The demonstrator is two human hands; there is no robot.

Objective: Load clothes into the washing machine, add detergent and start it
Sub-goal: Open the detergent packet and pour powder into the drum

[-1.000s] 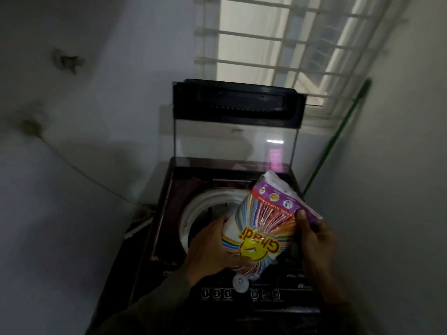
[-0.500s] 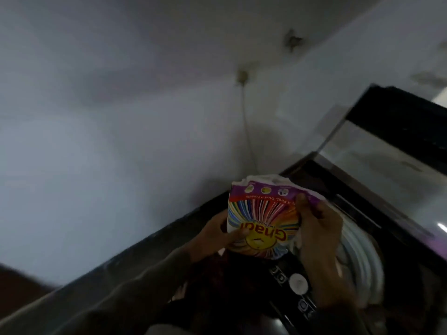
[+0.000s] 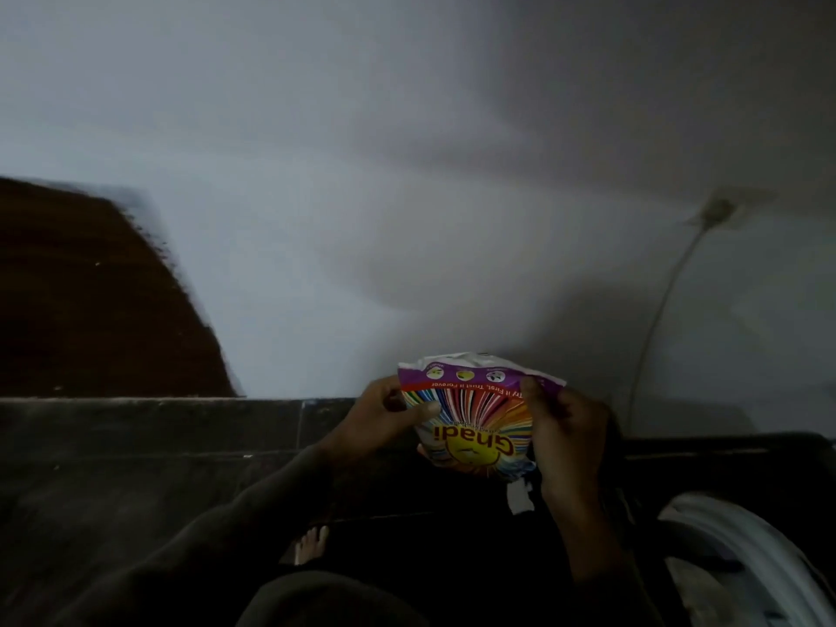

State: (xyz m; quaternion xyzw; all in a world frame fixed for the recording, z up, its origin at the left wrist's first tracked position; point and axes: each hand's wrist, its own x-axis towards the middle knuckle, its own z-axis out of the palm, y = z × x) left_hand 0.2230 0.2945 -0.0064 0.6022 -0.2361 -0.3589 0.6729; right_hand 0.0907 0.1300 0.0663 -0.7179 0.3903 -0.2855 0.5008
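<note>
While the left hand (image 3: pixel 384 420) and right hand (image 3: pixel 563 429) are pinching opposite sides of the detergent packet (image 3: pixel 475 427), it is hanging beside the washer tub (image 3: pixel 742 540), not above it; carrying it over the tub before tipping is looking wisest.

place: home laundry corner | evidence: washing machine (image 3: pixel 714 518), plain wall (image 3: pixel 407 174), tiled floor (image 3: pixel 135 445)

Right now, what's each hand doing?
Left hand: grips the detergent packet at its left edge.
Right hand: pinches the same packet's right edge.
</note>
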